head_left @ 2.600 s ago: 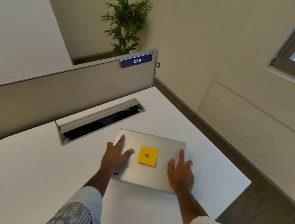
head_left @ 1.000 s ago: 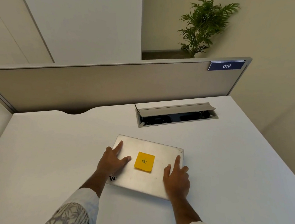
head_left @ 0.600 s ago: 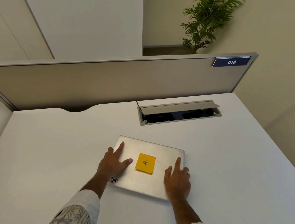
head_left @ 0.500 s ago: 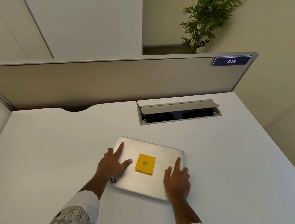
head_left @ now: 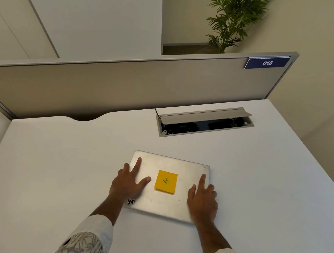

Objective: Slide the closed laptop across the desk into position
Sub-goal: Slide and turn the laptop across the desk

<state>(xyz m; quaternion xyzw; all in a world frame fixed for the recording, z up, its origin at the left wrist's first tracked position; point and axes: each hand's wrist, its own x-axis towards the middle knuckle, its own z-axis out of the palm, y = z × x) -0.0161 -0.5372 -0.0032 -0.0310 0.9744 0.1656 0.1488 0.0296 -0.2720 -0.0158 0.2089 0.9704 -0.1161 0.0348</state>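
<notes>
A closed silver laptop (head_left: 166,201) lies flat on the white desk (head_left: 52,175), near the middle and slightly towards me. A yellow sticky note (head_left: 166,181) with a pen mark sits on the centre of its lid. My left hand (head_left: 128,182) rests palm down on the lid's left side, fingers spread, the outer fingers over the left edge. On the lid's right side my right hand (head_left: 202,201) lies flat the same way, index finger pointing forward. Neither hand lifts the laptop.
An open cable tray (head_left: 204,123) with a raised flap is sunk into the desk behind the laptop. A beige partition (head_left: 125,84) with a blue "018" label (head_left: 267,63) bounds the back. The desk's right edge drops off at far right. A plant (head_left: 230,19) stands beyond.
Since the oldest frame the laptop has slid left, away from the desk's right edge and the cable tray. Over the last second laptop and hands have barely shifted.
</notes>
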